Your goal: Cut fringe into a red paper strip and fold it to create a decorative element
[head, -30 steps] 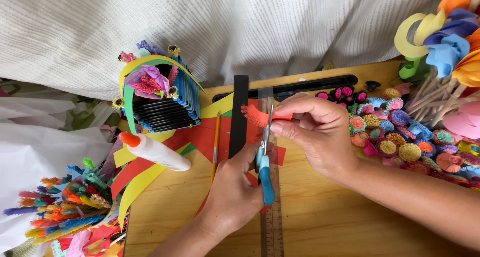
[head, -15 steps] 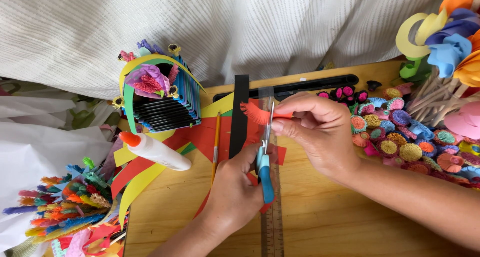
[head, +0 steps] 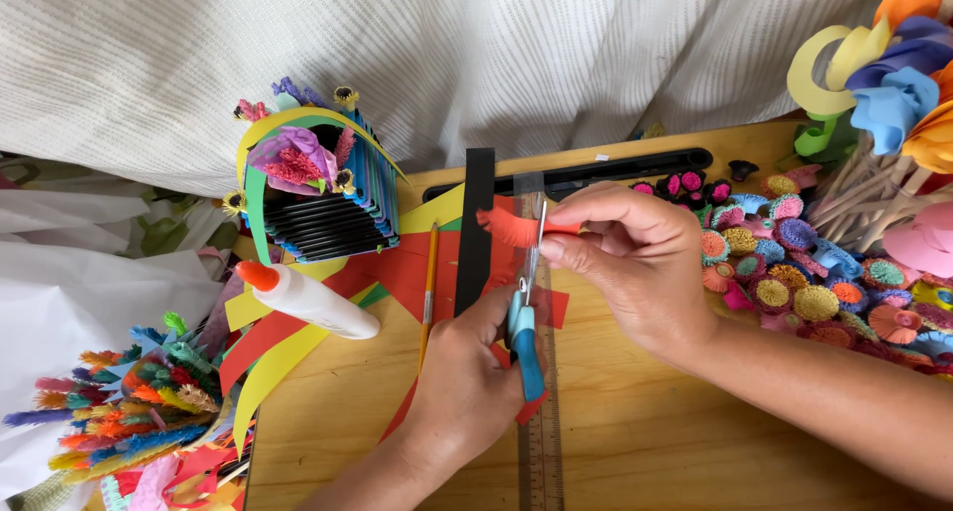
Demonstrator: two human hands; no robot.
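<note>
A red paper strip [head: 511, 225], fringed along one edge, sits above the middle of the wooden table [head: 635, 441], pinched at its right end between the thumb and forefinger of the right hand [head: 635, 263]. The blades of the blue-handled scissors [head: 526, 322] cross it; where they meet the paper is hard to make out. The left hand [head: 467, 382] grips the handles from below, fingers curled through the loops and mostly hidden. Both forearms run out of view at the bottom and right edges. Beneath lie a clear ruler [head: 541, 441], red and yellow paper sheets [head: 397, 273] and a black strip [head: 476, 228]. A glue bottle [head: 308, 300] lies to the left, and rolled paper flowers [head: 794, 263] crowd the right. White cloth [head: 447, 54] hangs behind.
</note>
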